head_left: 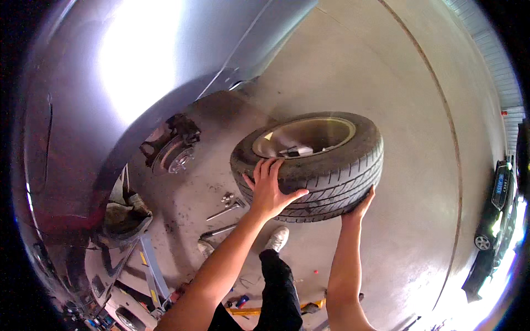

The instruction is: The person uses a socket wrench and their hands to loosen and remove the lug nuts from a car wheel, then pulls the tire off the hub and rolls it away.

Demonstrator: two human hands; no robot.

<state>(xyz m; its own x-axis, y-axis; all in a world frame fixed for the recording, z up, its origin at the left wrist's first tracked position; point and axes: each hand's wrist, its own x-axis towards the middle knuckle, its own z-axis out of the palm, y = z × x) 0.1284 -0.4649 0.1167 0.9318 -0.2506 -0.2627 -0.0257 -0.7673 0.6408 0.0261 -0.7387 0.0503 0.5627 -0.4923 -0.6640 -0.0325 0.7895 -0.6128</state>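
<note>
A car wheel (337, 182) with a dark, treaded tyre is held up in front of me, tilted so that the hollow inner side of its rim (265, 144) faces up. My left hand (271, 190) grips the near left of the tyre, its fingers over the sidewall edge and the thumb spread along the tread. Low on the tyre's right side, my right hand (360, 208) cups the tread, most of its fingers hidden beneath. To the left, a bare brake disc and hub (175, 157) show inside the wheel arch of a grey car (72, 110).
On the floor below the wheel lie a wrench-like tool (223, 211), a dark bar (218, 231) and several small metal nuts (227, 197). A grey lift arm (152, 265) stands at lower left. A dark car (494, 204) is parked far right.
</note>
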